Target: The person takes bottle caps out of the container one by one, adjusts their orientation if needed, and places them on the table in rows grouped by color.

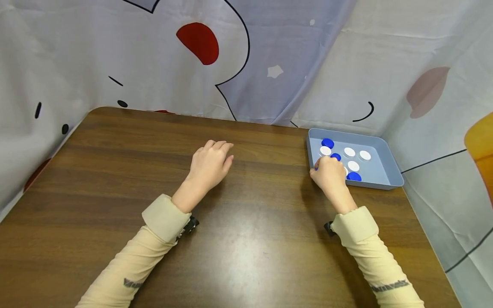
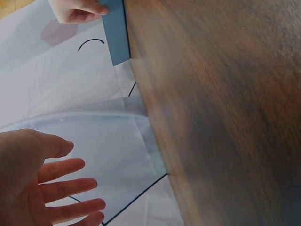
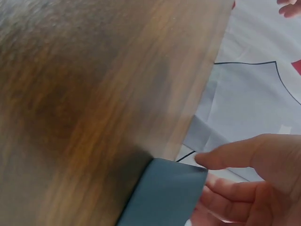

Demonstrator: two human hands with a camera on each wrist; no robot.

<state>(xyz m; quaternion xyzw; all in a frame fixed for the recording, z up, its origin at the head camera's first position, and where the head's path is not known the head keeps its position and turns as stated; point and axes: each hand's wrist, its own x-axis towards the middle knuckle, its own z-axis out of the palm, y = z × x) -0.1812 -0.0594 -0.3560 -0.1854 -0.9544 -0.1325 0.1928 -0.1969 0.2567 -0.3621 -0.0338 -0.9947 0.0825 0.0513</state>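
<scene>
A blue-grey tray (image 1: 379,164) stands at the right back of the table, with several white discs (image 1: 349,152) and blue discs (image 1: 328,143) lying in it. My right hand (image 1: 329,173) grips the tray at its front left corner. In the right wrist view its thumb (image 3: 225,155) lies right at the rim, and the curled fingers are partly hidden behind the tray wall (image 3: 164,193). My left hand (image 1: 209,164) is held over the middle of the table, away from the tray. Its fingers (image 2: 70,188) are spread loosely, with nothing in them.
The brown wooden table (image 1: 115,171) reaches back to a printed cloth (image 1: 146,55), which hangs behind it and along its right side. Both forearms have rolled cream sleeves (image 1: 165,218) and dark wrist devices (image 1: 187,226).
</scene>
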